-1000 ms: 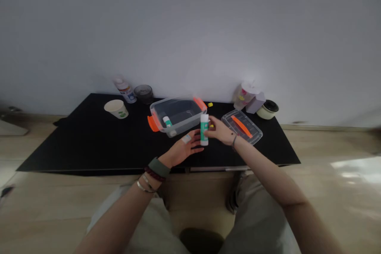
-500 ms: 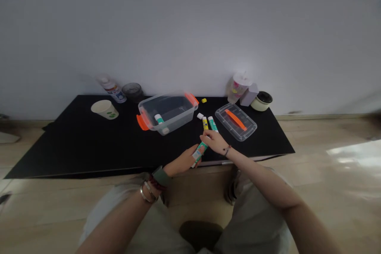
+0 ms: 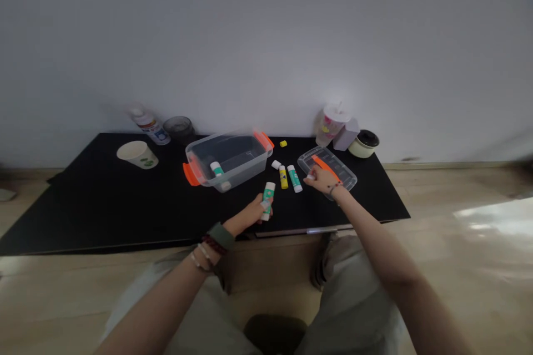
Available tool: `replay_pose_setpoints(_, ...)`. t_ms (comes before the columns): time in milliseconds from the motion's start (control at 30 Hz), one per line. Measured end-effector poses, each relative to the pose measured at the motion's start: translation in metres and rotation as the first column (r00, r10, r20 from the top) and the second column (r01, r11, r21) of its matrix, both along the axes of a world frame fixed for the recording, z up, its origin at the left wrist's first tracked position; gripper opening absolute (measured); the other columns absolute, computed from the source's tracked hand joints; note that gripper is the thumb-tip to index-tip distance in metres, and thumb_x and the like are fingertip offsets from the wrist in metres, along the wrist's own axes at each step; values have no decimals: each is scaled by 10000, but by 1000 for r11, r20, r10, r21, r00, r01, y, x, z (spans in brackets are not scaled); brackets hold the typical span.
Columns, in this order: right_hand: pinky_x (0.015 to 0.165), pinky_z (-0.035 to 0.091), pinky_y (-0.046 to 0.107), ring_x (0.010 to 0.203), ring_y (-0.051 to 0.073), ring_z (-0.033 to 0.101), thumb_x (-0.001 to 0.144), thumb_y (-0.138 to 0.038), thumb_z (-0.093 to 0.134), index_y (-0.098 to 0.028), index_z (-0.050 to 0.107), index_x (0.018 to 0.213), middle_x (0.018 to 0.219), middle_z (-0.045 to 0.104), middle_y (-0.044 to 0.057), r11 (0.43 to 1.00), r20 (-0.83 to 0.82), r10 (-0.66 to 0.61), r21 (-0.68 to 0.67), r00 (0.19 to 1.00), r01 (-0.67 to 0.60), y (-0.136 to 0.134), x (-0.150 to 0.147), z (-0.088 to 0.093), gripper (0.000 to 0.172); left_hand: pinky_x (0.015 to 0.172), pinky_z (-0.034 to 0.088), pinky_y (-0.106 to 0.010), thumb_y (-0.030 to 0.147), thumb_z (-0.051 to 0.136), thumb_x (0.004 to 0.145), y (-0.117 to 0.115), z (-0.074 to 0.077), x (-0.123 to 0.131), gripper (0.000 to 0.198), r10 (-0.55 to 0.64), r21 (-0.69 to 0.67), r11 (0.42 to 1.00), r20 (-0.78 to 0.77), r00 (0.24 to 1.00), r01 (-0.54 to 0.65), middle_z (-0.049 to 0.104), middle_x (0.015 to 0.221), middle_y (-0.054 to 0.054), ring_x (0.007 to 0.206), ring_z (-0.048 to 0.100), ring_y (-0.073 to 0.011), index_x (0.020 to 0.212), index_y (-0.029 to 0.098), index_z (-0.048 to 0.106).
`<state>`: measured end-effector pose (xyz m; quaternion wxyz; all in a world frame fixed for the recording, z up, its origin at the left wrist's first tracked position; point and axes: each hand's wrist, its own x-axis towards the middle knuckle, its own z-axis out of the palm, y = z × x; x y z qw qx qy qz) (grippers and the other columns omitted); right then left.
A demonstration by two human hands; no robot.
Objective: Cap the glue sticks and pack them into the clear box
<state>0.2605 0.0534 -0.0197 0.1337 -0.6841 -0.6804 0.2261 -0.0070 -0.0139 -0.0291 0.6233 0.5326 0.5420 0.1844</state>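
Observation:
My left hand (image 3: 255, 211) is wrapped round a green-and-white glue stick (image 3: 268, 193), tilted slightly, over the front edge of the table. My right hand (image 3: 320, 178) pinches a small white cap (image 3: 311, 177) above the near left part of the clear lid (image 3: 350, 182) with its orange handle. Between the hands lie a yellow glue stick (image 3: 283, 177) and another green-and-white glue stick (image 3: 294, 179). Behind them are a loose white cap (image 3: 276, 165) and a yellow cap (image 3: 283, 143).
A clear box (image 3: 245, 169) with orange latches holds a green-and-white glue stick (image 3: 217, 170). Leftward stand a paper cup (image 3: 137, 154), a spray can (image 3: 153, 128) and a dark jar (image 3: 180, 128). A lidded cup (image 3: 328, 126), a pale box (image 3: 346, 136) and a cream pot (image 3: 363, 146) stand at back right.
My right hand has left the top of the glue stick and moved right to the lid with the white cap. My left hand has shifted slightly left, turning the glue stick more upright.

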Motion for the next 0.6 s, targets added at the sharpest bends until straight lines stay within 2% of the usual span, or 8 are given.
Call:
replay_pose_setpoints(67,770,508,328,795,189,626,825,-274,732,-176,659,920,817,652,40,998,57,42,-44,997,-39,8,-7,-6,155,558,417,-234,402,474,955,19,-11,2,235,22,42,999,-213,977,-13,624,800,-14,668,590,-149,1050,188,449)
replay_pose_setpoints(133,849,492,342,914,205,630,875,-240,670,-178,669,1013,964,676,84,998,98,61,-26,993,-59,13,-15,-10,152,638,450,-268,333,504,943,34,-18,4,237,15,136,990,-402,916,43,654,857,-54,746,633,-186,1105,164,464)
replay_pose_setpoints(233,908,471,359,1043,225,607,950,-255,569,-161,631,1187,1152,646,142,998,106,33,52,994,-39,17,-22,-4,262,780,470,-316,305,546,922,47,-24,10,259,51,274,954,-547,835,121,662,1004,-132,926,655,-243,1109,129,515)
replay_pose_setpoints(300,894,473,343,1055,229,602,963,-273,544,-153,628,1193,1140,649,138,992,87,14,127,996,-25,19,-26,7,273,871,461,-339,304,562,913,52,-26,16,256,79,316,940,-566,821,127,629,1118,-171,1053,626,-271,1090,121,542)
replay_pose_setpoints(400,820,483,321,929,212,622,944,-274,543,-155,657,1086,1010,673,99,950,-3,22,311,1000,-20,25,-41,31,218,962,436,-361,305,559,920,54,-27,24,275,123,383,909,-622,773,164,582,1200,-184,1139,582,-279,1117,114,557)
replay_pose_setpoints(500,791,484,320,824,186,613,943,-264,518,-161,655,1033,961,677,77,875,-95,137,479,986,-75,35,-76,57,194,950,454,-355,276,546,923,52,-27,28,294,165,447,859,-704,691,250,567,1229,-169,1152,557,-270,1175,127,563)
replay_pose_setpoints(600,853,488,333,921,191,613,986,-281,469,-164,653,1079,1044,679,95,831,-88,298,514,950,-213,48,-126,77,237,859,497,-339,225,518,922,48,-23,28,330,212,499,806,-746,631,319,569,1246,-153,1171,530,-272,1242,154,558)
